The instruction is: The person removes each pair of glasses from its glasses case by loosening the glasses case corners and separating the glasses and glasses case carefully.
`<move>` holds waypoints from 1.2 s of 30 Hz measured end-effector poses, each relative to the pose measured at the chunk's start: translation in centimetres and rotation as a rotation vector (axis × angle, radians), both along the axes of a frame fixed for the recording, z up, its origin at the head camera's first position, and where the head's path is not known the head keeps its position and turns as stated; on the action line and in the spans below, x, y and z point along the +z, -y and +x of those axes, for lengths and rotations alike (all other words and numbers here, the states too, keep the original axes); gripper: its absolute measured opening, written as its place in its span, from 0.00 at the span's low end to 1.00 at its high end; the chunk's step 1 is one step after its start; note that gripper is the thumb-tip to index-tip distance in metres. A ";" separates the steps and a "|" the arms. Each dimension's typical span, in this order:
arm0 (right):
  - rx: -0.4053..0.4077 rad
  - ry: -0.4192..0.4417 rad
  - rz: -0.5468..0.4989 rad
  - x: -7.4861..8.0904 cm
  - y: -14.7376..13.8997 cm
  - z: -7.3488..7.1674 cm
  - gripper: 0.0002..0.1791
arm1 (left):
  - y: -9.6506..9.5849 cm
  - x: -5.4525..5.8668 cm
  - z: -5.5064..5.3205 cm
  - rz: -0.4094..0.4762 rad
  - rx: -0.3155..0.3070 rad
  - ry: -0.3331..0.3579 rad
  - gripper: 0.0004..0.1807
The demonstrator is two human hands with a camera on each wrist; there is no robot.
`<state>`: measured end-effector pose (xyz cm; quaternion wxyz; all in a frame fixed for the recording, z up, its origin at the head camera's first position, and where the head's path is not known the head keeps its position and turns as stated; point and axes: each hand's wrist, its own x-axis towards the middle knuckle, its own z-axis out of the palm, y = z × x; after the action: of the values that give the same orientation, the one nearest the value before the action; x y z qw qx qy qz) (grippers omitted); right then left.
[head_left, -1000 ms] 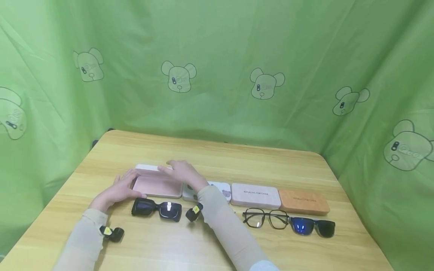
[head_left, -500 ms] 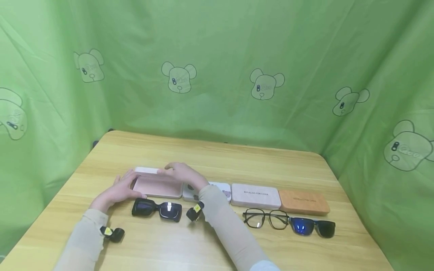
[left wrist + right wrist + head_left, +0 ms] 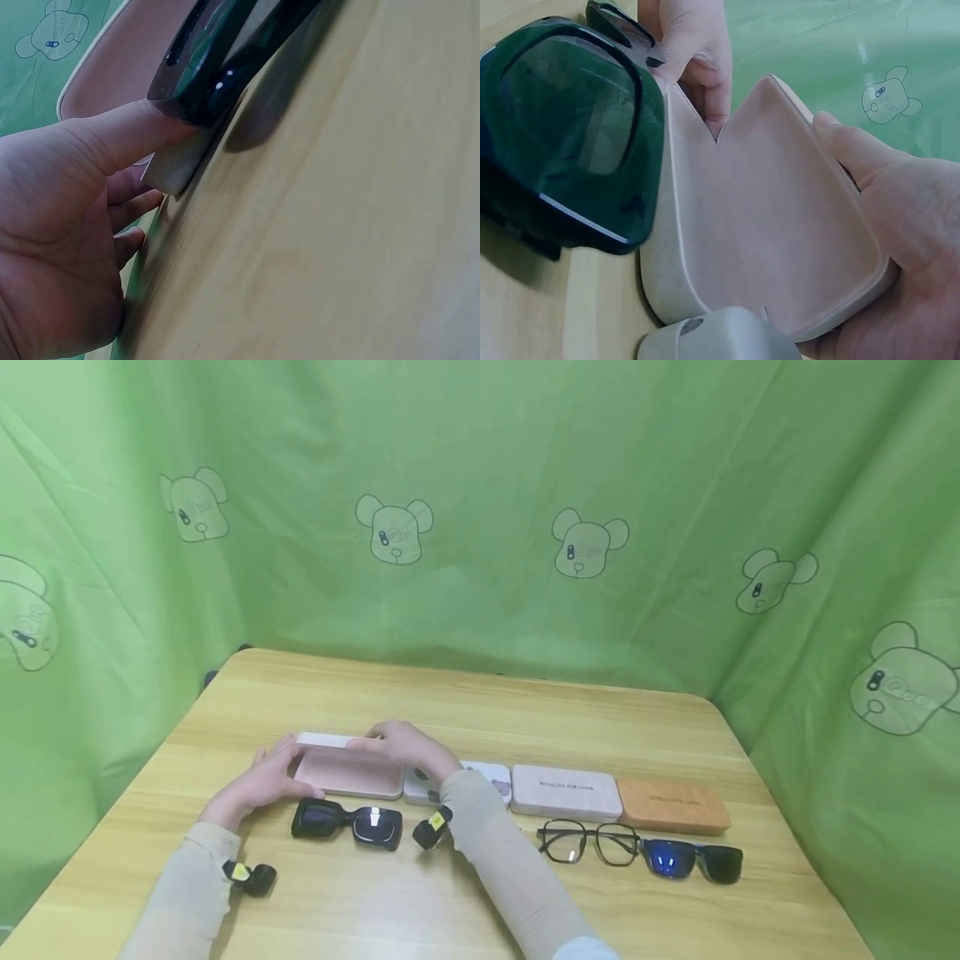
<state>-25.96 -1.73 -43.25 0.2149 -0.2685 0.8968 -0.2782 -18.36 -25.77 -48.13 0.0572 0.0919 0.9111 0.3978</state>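
Observation:
A glasses case (image 3: 351, 774) with a pink lining stands open at the left end of a row of cases. My left hand (image 3: 258, 782) grips its left end, thumb at the front and fingers around the end. Its raised lid (image 3: 322, 741) is held by my right hand (image 3: 412, 752); in the right wrist view the thumb (image 3: 855, 146) lies at the lid's edge, with other fingers behind. Black sunglasses (image 3: 377, 827) lie just in front of the case. Close up in the left wrist view, the sunglasses (image 3: 214, 75) overlap my left thumb (image 3: 135, 131).
To the right follow a bear-print case (image 3: 487, 781), partly behind my right forearm, a pale case (image 3: 566, 793) with lettering and an orange case (image 3: 672, 806). Black-framed glasses (image 3: 588, 843) and blue-lensed sunglasses (image 3: 692, 862) lie before them. A green curtain (image 3: 480, 610) surrounds the wooden table (image 3: 375, 910).
The case's lid has tilted forward and down over its base, with my right hand moving slightly along. My left hand has stayed at the left end.

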 end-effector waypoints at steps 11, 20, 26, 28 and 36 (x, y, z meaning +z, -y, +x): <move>-0.009 0.005 -0.017 -0.2 0.1 0.3 0.36 | 0.2 0.0 -0.1 0.005 0.010 -0.015 0.54; -0.052 0.003 -0.020 -0.5 0.1 0.3 0.41 | 0.0 0.2 0.1 0.001 0.014 0.000 0.60; -0.031 -0.034 0.005 -0.5 0.2 0.4 0.42 | 0.0 0.1 0.0 0.001 0.012 0.008 0.61; -0.019 -0.057 0.014 -0.5 0.2 0.4 0.42 | 0.0 0.0 -0.1 0.002 0.011 0.005 0.61; 0.056 -0.184 0.064 -0.2 0.5 1.1 0.41 | 0.0 0.2 -0.1 -0.011 0.005 -0.001 0.59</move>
<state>-24.84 -2.24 -43.40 0.1477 -0.3107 0.9134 -0.2176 -18.44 -25.77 -47.94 0.0560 0.0894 0.9135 0.3929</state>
